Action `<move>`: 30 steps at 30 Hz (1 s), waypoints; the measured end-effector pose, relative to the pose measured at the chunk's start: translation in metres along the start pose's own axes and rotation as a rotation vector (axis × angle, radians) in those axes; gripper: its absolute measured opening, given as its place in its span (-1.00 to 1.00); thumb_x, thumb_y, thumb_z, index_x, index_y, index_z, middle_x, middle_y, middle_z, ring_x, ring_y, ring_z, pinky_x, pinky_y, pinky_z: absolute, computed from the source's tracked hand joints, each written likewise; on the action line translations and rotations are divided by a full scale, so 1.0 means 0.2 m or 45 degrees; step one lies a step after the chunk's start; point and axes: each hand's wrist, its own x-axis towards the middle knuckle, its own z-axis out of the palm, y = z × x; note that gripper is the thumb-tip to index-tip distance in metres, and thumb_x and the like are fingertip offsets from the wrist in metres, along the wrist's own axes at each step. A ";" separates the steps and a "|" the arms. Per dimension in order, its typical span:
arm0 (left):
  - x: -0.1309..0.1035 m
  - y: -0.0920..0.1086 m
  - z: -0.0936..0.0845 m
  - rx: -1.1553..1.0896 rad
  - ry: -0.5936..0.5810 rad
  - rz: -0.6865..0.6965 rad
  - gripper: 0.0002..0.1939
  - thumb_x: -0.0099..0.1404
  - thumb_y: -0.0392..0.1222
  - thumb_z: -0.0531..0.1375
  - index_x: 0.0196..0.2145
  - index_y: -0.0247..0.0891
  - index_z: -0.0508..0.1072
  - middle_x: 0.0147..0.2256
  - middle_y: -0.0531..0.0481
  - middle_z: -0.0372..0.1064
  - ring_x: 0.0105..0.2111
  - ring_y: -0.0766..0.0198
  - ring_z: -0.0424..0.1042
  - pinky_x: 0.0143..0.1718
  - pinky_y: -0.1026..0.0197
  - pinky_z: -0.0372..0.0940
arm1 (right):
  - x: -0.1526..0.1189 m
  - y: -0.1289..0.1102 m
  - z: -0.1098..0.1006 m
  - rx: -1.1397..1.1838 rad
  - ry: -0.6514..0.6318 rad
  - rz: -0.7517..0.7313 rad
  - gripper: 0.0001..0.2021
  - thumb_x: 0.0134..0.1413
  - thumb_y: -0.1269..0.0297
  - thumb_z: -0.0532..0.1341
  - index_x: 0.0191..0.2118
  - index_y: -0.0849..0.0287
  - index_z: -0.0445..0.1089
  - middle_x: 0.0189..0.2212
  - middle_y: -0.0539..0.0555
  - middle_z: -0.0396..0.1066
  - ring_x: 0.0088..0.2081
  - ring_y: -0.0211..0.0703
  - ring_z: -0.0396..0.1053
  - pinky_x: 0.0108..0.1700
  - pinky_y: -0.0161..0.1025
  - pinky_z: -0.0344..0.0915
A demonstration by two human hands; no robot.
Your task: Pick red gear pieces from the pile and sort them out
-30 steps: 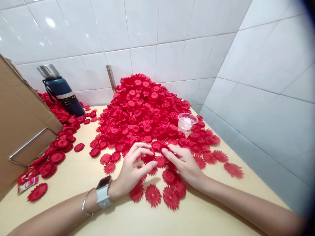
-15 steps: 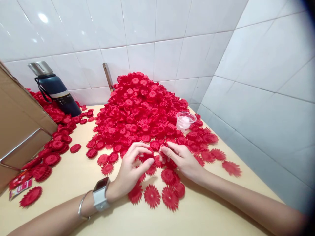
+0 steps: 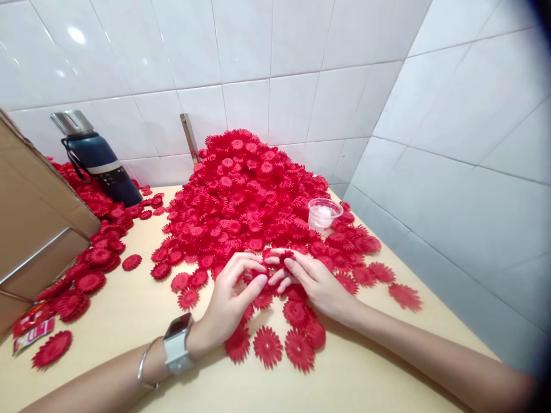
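Pinched between the thumb and fingers of my right hand (image 3: 316, 282) is a small red paper flower (image 3: 286, 257), partly hidden by the fingers. Facing it, my left hand (image 3: 232, 289) is curved, with thumb and fingers apart and nothing visible in its grasp. Both hands hover at the front of a large heap of red flower pieces (image 3: 241, 195). Loose fringed discs lie below the hands, among them a flat one (image 3: 267, 347) near my left wrist. A clear plastic cup (image 3: 323, 217) with whitish contents stands behind my right hand, among the flowers.
On the left, a cardboard box (image 3: 38, 212) leans over more red flowers. A dark blue thermos (image 3: 105, 163) with a steel cap stands behind it. Small packets (image 3: 34, 332) lie on the pale tabletop (image 3: 172, 396). White tiled walls (image 3: 297, 34) enclose the back and right.
My right hand's fingers have stretched out toward my left hand, bringing the small red flower into clearer view. My left hand has barely moved.
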 end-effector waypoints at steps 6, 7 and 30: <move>0.00 0.00 0.00 0.016 0.009 -0.015 -0.90 0.25 -0.20 0.07 -0.32 -0.22 0.37 -0.19 -0.02 0.27 -0.12 0.24 0.27 -0.07 0.21 0.17 | 0.00 -0.02 -0.01 -0.006 0.033 0.021 -0.68 0.07 0.08 0.09 -0.42 0.27 0.37 -0.63 0.04 0.39 -0.61 -0.25 0.36 -0.52 -0.28 0.31; 0.00 0.00 0.00 0.018 0.012 -0.012 -0.90 0.25 -0.21 0.07 -0.33 -0.22 0.37 -0.20 -0.02 0.28 -0.12 0.25 0.27 -0.07 0.22 0.17 | -0.01 -0.03 -0.01 -0.033 0.049 0.028 -0.69 0.05 0.09 0.12 -0.47 0.27 0.38 -0.65 0.04 0.39 -0.62 -0.25 0.35 -0.53 -0.29 0.30; 0.00 0.00 0.00 0.027 -0.074 -0.034 -0.88 0.22 -0.22 0.12 -0.32 -0.20 0.46 -0.13 -0.03 0.22 -0.06 0.26 0.24 0.03 0.24 0.11 | -0.05 -0.04 0.01 -0.439 0.013 -0.413 -0.64 0.11 0.41 0.05 0.00 -0.06 0.32 0.02 0.01 0.29 0.05 -0.10 0.20 0.09 -0.09 0.12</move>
